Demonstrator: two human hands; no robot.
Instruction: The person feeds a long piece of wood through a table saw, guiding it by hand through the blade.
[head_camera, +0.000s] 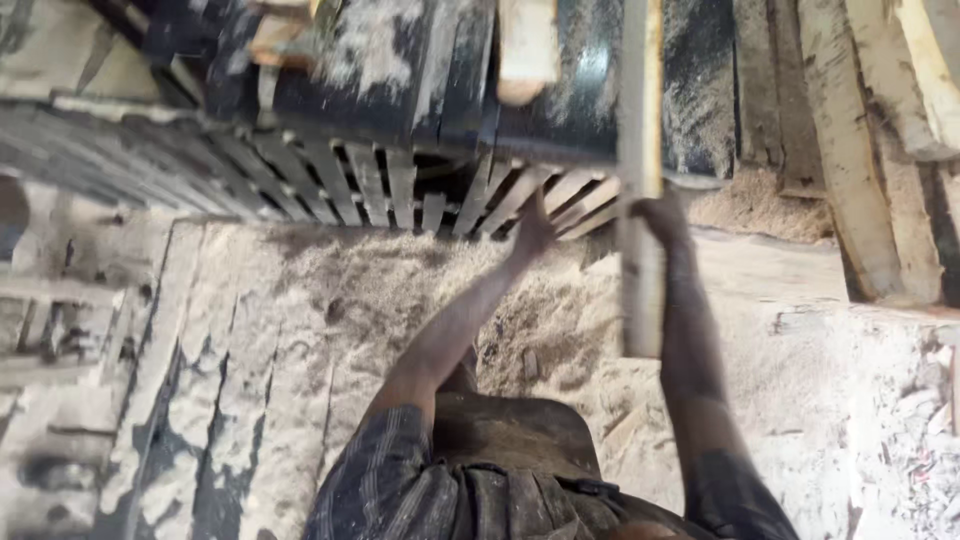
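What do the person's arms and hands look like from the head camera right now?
Both arms are bare from the short sleeves down; the left hand and right hand wear no gloves. The dark striped fabric shirt has short sleeves. No watch or bands show.

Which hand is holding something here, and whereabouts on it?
The right hand grips a long wooden strip partway along its length. The left hand reaches toward the slats; any hold there cannot be told.
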